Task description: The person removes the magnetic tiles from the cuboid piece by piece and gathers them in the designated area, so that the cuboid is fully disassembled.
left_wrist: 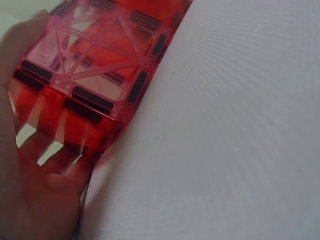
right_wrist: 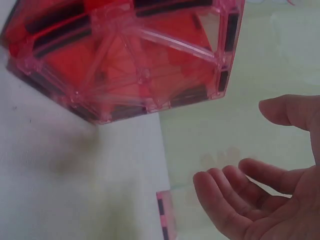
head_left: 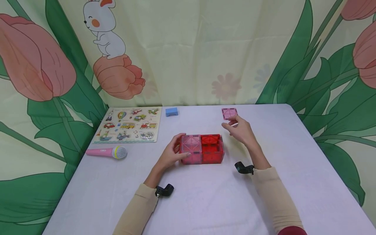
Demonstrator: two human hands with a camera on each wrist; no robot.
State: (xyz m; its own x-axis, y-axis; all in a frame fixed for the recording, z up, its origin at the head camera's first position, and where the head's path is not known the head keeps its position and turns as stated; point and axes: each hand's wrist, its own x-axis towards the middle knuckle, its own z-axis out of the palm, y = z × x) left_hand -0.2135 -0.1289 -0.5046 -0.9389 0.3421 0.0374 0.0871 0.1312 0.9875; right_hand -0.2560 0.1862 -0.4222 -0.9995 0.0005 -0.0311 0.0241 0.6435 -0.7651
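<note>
A box built of translucent red and pink magnetic tiles (head_left: 212,156) stands mid-table. One pink tile (head_left: 191,143) covers the left half of its top, while the right half is open upward. My left hand (head_left: 173,151) grips the box's left end, thumb at the front and fingers around the side; in the left wrist view the fingers show through the red wall (left_wrist: 55,117). Behind and right of the box, my right hand (head_left: 241,130) is held with loosely bent fingers and nothing between them. Just beyond its fingertips lies a loose pink tile (head_left: 228,113), partly seen in the right wrist view.
At the back left lies a picture puzzle board (head_left: 127,125) with vehicles. A pink toy microphone (head_left: 107,152) lies in front of it, and a small blue block (head_left: 171,112) sits to its right. A printed curtain (head_left: 182,55) hangs behind the white table (head_left: 205,199).
</note>
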